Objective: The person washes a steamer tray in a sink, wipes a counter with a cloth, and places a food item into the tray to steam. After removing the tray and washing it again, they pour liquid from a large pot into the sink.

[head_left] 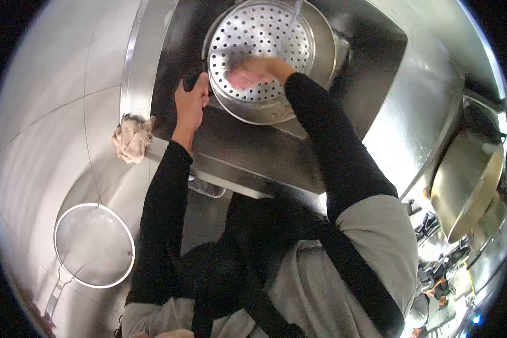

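Note:
A round metal steamer pan (225,42) with a perforated bottom sits tilted in the sink, with another round metal rim (328,56) behind it. My left hand (190,107) is closed around a black handle (190,80) at the pan's left side. Over the perforated surface, my right hand (262,69) is bent down and smeared by motion. A pinkish and dark grey blur shows at its fingers; what it is cannot be made out. A thin stream of water (294,19) falls into the pan from above.
The steel sink (355,73) surrounds the pan. A crumpled beige cloth (133,138) lies at its left corner. A round mesh strainer (94,245) is at lower left against the tiles. Large metal pans (462,174) stand at right, above cluttered utensils (436,270).

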Available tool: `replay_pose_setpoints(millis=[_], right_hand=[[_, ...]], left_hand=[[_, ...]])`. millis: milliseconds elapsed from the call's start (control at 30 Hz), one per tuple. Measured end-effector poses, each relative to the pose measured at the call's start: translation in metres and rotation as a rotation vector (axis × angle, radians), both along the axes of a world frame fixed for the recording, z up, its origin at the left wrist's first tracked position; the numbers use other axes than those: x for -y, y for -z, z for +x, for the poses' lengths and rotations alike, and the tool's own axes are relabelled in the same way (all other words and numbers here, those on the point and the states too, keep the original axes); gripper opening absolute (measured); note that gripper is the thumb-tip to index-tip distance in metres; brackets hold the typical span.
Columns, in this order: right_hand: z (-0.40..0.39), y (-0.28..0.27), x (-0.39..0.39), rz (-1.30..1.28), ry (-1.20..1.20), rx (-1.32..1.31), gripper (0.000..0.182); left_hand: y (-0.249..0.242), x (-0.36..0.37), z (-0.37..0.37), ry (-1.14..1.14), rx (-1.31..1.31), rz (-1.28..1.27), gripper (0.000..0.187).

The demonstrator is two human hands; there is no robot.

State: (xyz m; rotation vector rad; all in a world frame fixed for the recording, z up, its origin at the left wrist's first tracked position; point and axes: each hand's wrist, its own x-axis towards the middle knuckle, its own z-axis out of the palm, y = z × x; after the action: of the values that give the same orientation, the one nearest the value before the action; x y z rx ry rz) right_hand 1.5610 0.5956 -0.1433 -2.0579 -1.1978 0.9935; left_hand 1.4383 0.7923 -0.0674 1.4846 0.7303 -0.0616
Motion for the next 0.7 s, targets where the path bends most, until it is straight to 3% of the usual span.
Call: replay_pose_setpoints(millis=[133, 200, 267, 300, 333, 367, 433, 467, 500, 567, 600, 700], right_hand=[[0.009, 0.197, 0.118, -0.19, 0.577, -0.018, 0.029], [-0.009, 0.172, 0.117, -0.55, 0.523, 0.124, 0.025], [-0.048, 0.176, 0.077, -0.672, 0.169, 0.265, 0.029], [-0.08, 0.167, 0.055, -0.418, 0.273, 0.227, 0.035], [-0.115, 0.213, 0.033, 0.051, 0.224, -0.085, 0.04], [-0.146, 0.14, 0.007, 0.234, 0.325, -0.183, 0.047], [-0.154, 0.06, -0.072, 0.125, 0.851, -0.604, 0.069], [-0.17, 0.035, -0.076, 0.31, 0.955, -0.633, 0.068], [-0.169, 0.032, -0.059, 0.309, 0.959, -0.636, 0.068], [-0.169, 0.033, 0.014, 0.168, 0.394, -0.548, 0.066], [-0.155, 0.038, 0.053, 0.042, 0.251, -0.432, 0.067], [-0.119, 0.085, 0.139, -0.449, 0.157, -0.07, 0.069]], left_hand=[[0.004, -0.012, 0.005, 0.075, 0.018, 0.02, 0.028], [0.007, -0.008, 0.009, 0.022, 0.022, 0.026, 0.026], [-0.002, 0.0, 0.016, -0.033, 0.009, -0.004, 0.028], [-0.004, 0.003, 0.019, -0.089, 0.003, -0.027, 0.031], [-0.001, 0.0, 0.018, -0.033, 0.02, -0.021, 0.029], [0.001, -0.002, 0.008, -0.025, -0.008, -0.032, 0.029], [0.008, -0.004, 0.013, -0.09, 0.088, 0.038, 0.028], [-0.001, -0.003, 0.014, -0.042, 0.048, 0.096, 0.027], [-0.001, -0.005, 0.016, -0.039, 0.044, 0.095, 0.027], [-0.002, -0.012, 0.017, 0.006, 0.081, 0.045, 0.027], [-0.003, -0.013, 0.018, 0.006, 0.09, 0.07, 0.026], [0.003, -0.014, 0.009, -0.005, 0.1, 0.045, 0.033]])
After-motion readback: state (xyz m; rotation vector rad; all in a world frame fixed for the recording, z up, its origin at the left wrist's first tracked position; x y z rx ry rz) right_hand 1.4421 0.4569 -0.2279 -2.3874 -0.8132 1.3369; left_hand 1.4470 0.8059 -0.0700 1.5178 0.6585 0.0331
